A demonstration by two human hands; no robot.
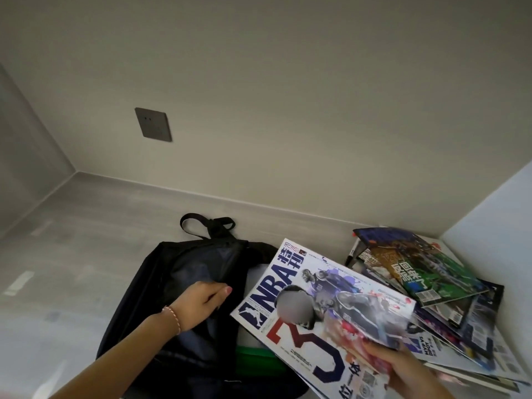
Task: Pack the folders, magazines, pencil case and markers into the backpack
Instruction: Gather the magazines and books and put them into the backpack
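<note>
Magazines are the business of this moment: a glossy NBA magazine with a white cover (322, 309) is held nearest the camera, its lower right edge pinched in the right hand (403, 370), fingers curled over the cover. It hangs tilted above the mouth of the bag, presumably so that it can slide in flat, spine first. Just below its left edge a green flat thing, probably a folder (253, 359), shows inside the opening, though the magazine covers most of it and I cannot be sure.

Left of that, the left hand (204, 300), with a thin pink bracelet (172, 315) at the wrist, grips the upper flap of the black fabric backpack (161, 306) and pulls it back. This keeps the mouth wide, since the soft cloth would otherwise sag shut over the contents. The backpack lies on its back on the pale grey floor (72, 254), carry loop pointing to the wall.

To the right, a loose heap of other glossy magazines (426, 272) lies fanned on a white surface, still to be packed; the one in hand seems to come from it. At the far edge of the heap a dark marker (354, 250) pokes out from under the covers. No pencil case is visible.

Beyond all this stands the plain beige wall with a dark grey socket plate (153, 124).
</note>
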